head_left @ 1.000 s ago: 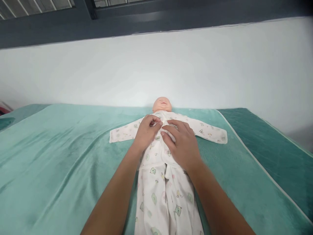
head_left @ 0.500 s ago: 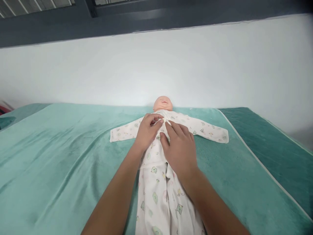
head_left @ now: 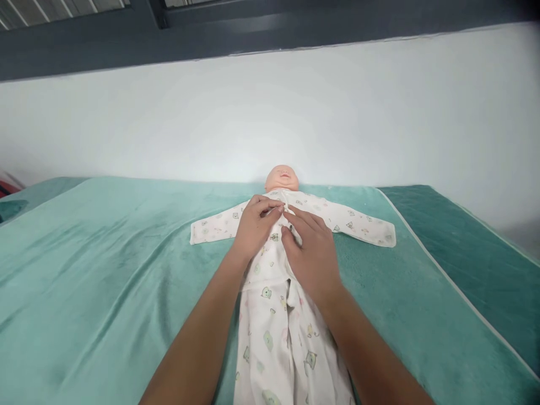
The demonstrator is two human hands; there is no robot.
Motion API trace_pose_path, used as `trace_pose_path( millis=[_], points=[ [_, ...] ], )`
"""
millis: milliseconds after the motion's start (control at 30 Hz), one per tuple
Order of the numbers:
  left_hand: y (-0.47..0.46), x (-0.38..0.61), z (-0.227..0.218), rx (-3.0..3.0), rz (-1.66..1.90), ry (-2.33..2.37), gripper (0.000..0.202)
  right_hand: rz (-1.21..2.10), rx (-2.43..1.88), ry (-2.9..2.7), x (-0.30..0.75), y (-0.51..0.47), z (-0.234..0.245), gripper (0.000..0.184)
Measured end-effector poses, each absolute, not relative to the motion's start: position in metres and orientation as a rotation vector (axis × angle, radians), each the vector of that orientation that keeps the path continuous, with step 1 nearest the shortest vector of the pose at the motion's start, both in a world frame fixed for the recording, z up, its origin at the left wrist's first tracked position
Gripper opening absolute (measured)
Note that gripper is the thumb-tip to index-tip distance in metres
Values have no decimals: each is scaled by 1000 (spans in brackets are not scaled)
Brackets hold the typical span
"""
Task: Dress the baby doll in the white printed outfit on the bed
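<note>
A: How are the hands to be read?
B: The left hand [head_left: 257,228] is nearly closed: its thumb and forefinger are brought together at the upper front edge of a white, animal-printed fabric baby top [head_left: 265,267], which is apparently pinched. The right hand [head_left: 312,242] is half open; its forefinger is set beside the pinch, its thumb is held apart, and whether any cloth is gripped cannot be told.

A: What is altered from half a second earlier?
B: A wider gap is now shown between the right thumb and forefinger, where printed cloth is exposed. The left hand is kept at nearly the same place.

A: What is enclosed, and where?
B: The torso of a pink, smooth-headed baby doll [head_left: 282,178] is covered by the top, its head left exposed at the collar. The doll is laid face up on a pale teal plush blanket [head_left: 105,270], its head near the white wall [head_left: 270,124]. The sleeves are spread sideways; matching white printed fabric trousers [head_left: 264,326] are seen below the hem, between the forearms.
</note>
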State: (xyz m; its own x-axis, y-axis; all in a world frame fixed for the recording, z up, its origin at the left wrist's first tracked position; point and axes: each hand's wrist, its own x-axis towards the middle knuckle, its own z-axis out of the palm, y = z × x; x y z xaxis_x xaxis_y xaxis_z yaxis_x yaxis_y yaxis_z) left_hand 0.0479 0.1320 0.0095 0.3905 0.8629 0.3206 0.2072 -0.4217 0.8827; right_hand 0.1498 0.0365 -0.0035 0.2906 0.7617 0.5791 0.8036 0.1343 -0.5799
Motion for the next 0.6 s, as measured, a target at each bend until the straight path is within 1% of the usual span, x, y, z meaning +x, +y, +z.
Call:
trace_pose_path(
  millis=[233,400,600],
  points=[
    [134,47,11,1840,1038,970,10,-53,-1592,-1501,152,37,-3,30],
    [135,48,12,1817,1021,972,12,-38,-1612,-1483,151,37,-1,26],
    [133,47,14,1800,979,947,16,-99,-1572,-1460,148,35,0,26]
  ],
)
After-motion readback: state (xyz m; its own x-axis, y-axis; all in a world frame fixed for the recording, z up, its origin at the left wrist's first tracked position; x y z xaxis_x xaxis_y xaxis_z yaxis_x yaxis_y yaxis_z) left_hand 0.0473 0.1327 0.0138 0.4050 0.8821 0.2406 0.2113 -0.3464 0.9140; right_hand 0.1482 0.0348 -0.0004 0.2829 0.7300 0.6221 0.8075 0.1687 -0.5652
